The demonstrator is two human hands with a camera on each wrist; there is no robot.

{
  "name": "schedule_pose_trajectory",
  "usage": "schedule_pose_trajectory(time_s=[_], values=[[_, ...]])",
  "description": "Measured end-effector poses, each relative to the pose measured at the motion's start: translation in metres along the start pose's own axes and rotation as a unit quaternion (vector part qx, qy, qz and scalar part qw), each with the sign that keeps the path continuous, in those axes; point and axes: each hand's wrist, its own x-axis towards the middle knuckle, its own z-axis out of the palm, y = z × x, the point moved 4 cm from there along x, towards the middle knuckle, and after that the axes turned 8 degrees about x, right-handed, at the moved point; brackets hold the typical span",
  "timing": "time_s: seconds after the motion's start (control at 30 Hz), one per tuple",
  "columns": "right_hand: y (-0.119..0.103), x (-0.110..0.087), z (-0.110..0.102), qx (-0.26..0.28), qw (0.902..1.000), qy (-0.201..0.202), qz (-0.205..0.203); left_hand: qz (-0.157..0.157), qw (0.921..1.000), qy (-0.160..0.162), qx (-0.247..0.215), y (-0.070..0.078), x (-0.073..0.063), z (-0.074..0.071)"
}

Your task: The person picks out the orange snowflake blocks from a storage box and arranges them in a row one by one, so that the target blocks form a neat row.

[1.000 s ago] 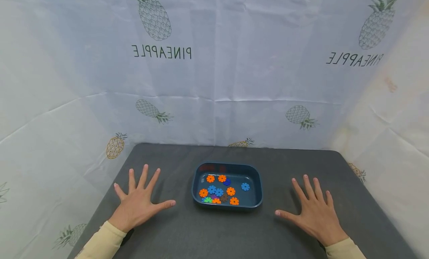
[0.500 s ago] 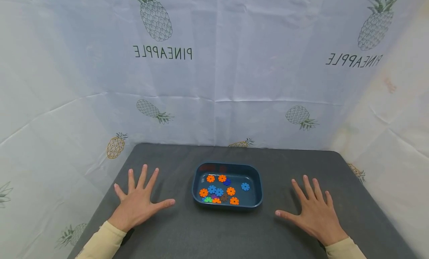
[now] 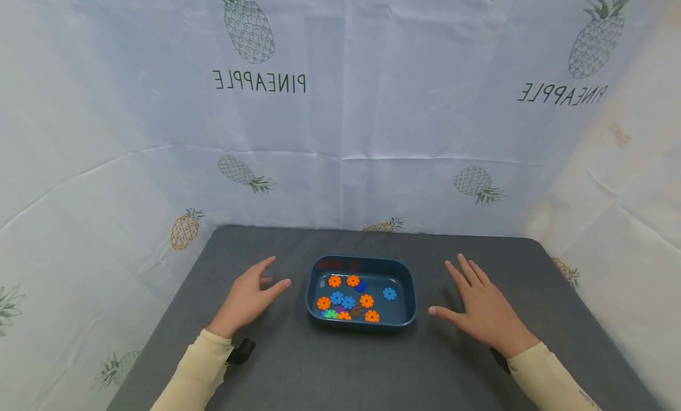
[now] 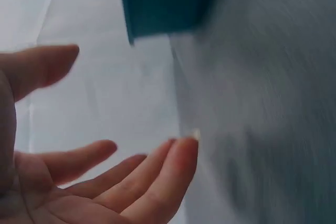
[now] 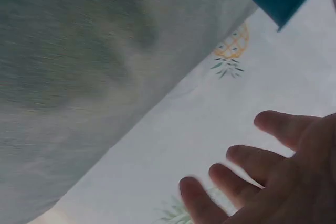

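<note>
A dark blue tray [image 3: 393, 325] stands on the table, with several small notched plastic discs in it: orange discs [image 3: 366, 301], light blue discs [image 3: 390, 294], a green disc [image 3: 331, 314], a brown disc [image 3: 356, 311] and others that overlap. Left of the tray, my left hand [image 3: 247, 298] is turned on its side, thumb apart from the loosely bent fingers, holding nothing. To the tray's right, my right hand [image 3: 486, 307] has its fingers extended and thumb pointing at the tray, also holding nothing. Neither hand touches the tray. Both wrist views catch a tray corner [image 4: 163, 3].
The dark grey table [image 3: 340, 375] has rounded far corners. A white cloth [image 3: 399, 103] printed with pineapples hangs behind it and at both sides. A black wrist strap piece [image 3: 242, 352] shows beneath the left sleeve.
Both hands have moved from resting spread on the table toward the tray. The left hand has turned onto its side, and the right fingers have drawn closer together. The tray and discs stay put.
</note>
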Motion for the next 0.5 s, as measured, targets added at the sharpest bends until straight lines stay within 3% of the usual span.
schedule_pose_trajectory(time_s=[0.1, 0.27, 0.37, 0.5], values=[[-0.010, 0.017, -0.008, 0.010, 0.9990, -0.010, -0.042, -0.023, 0.9958, -0.022, -0.086, 0.009, 0.012, 0.013], [-0.034, 0.046, -0.017, 0.034, 0.9908, -0.060, -0.116, -0.035, 0.9780, -0.063, -0.196, 0.023, 0.029, 0.033], [-0.053, 0.062, -0.018, 0.031, 0.9841, -0.097, -0.146, -0.042, 0.9717, -0.077, -0.219, 0.026, 0.037, 0.042], [-0.079, 0.082, -0.012, 0.009, 0.9740, -0.149, -0.170, -0.047, 0.9718, -0.081, -0.217, 0.028, 0.044, 0.049]])
